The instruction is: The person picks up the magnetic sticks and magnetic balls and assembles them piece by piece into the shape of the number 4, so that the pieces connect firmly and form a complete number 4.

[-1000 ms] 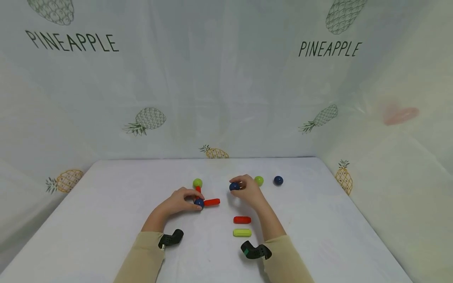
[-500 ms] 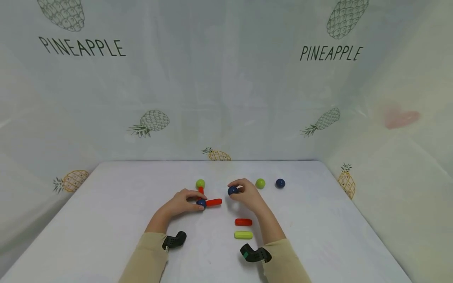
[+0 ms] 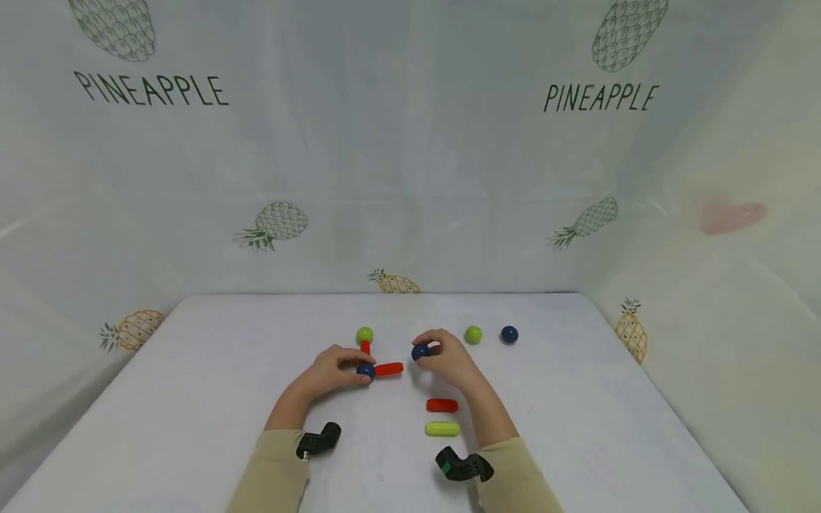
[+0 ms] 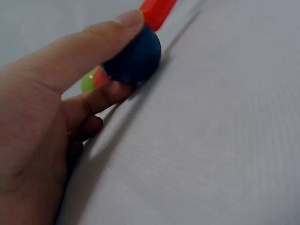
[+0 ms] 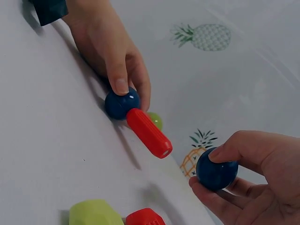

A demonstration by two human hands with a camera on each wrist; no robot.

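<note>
Between thumb and fingers my left hand (image 3: pixel 333 370) pinches a dark blue ball (image 5: pixel 122 103) low over the table. Two red rods join that ball: one red rod (image 3: pixel 388 369) points right with a free end, and another red rod (image 3: pixel 365 347) runs away to a light green ball (image 3: pixel 364 334). My right hand (image 3: pixel 449 356) pinches a second dark blue ball (image 5: pixel 216 168) by thumb and fingertips, raised above the table. This ball is a short gap from the free end of the right-pointing rod.
A loose red rod (image 3: pixel 442 405) and a yellow-green rod (image 3: pixel 442 429) lie in front of the right hand. Farther back sit a light green ball (image 3: pixel 473 335) and a dark blue ball (image 3: pixel 509 335). A pineapple-print curtain (image 3: pixel 410 178) stands behind the table.
My right hand has brought its blue ball slightly nearer and lower, closer to the red rod's end. The left hand keeps its hold. The head view has shifted a little.
</note>
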